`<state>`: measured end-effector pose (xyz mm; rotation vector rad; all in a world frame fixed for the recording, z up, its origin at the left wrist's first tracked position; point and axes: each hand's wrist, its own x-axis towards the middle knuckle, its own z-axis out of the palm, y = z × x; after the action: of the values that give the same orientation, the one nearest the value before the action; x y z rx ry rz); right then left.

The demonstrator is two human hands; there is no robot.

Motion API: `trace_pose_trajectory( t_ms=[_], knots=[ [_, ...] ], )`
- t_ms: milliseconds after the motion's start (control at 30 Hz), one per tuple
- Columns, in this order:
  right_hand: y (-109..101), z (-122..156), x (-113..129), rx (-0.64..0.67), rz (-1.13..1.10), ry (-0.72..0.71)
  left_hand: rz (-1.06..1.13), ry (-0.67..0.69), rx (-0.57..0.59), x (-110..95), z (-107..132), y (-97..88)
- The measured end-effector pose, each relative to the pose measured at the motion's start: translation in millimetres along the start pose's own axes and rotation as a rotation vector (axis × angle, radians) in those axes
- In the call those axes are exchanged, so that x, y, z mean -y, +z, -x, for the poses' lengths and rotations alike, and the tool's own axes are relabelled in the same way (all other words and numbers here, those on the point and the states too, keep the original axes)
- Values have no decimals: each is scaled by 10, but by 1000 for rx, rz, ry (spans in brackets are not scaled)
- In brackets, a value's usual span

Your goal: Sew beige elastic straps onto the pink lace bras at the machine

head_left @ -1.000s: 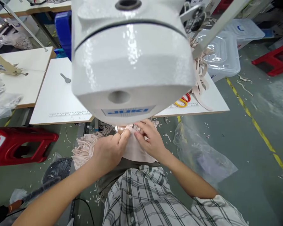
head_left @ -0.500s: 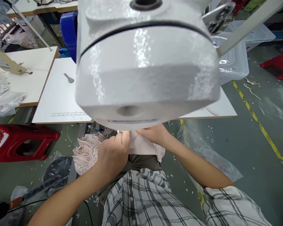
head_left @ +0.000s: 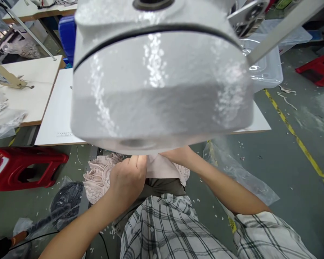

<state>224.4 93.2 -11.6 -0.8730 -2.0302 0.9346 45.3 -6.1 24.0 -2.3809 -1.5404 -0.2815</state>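
Observation:
My left hand (head_left: 129, 178) is closed on the left edge of a pale pink fabric piece (head_left: 162, 168) with lace at its right end. Under the machine head, my right hand (head_left: 176, 155) is at the upper right part of the same piece; its fingers are hidden by the machine. The large white sewing machine head (head_left: 162, 90) fills the upper middle and covers the needle area. Left of my left hand lies a bunched pile of pale pink lace pieces (head_left: 98, 178).
The white machine table (head_left: 54, 118) extends on both sides, with a printed ruler at its left. A red stool (head_left: 47, 167) stands at left. Clear plastic boxes (head_left: 268, 68) stand beyond the table's right side. Plastic sheeting (head_left: 240, 176) lies on the floor at right.
The machine head looms larger and lower in view, covering the spoon-shaped metal piece on the table and more of my right hand. Both hands stay at the fabric.

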Motion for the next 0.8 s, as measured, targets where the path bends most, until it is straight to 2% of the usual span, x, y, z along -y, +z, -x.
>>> trace_pose_trajectory(
  t_ms=[367,533,700,800],
  knots=[
    [-33,51,21,-18,-86,89,-15,13,3,25,-19,7],
    [10,43,29,-34,-65,5,-35,-16,25,57,9,-15],
    [-39,95,9,-45,-81,77,-13,7,29,38,1,-18],
    [-48,109,25,-31,-83,67,7,-17,27,57,19,-7]
  ],
)
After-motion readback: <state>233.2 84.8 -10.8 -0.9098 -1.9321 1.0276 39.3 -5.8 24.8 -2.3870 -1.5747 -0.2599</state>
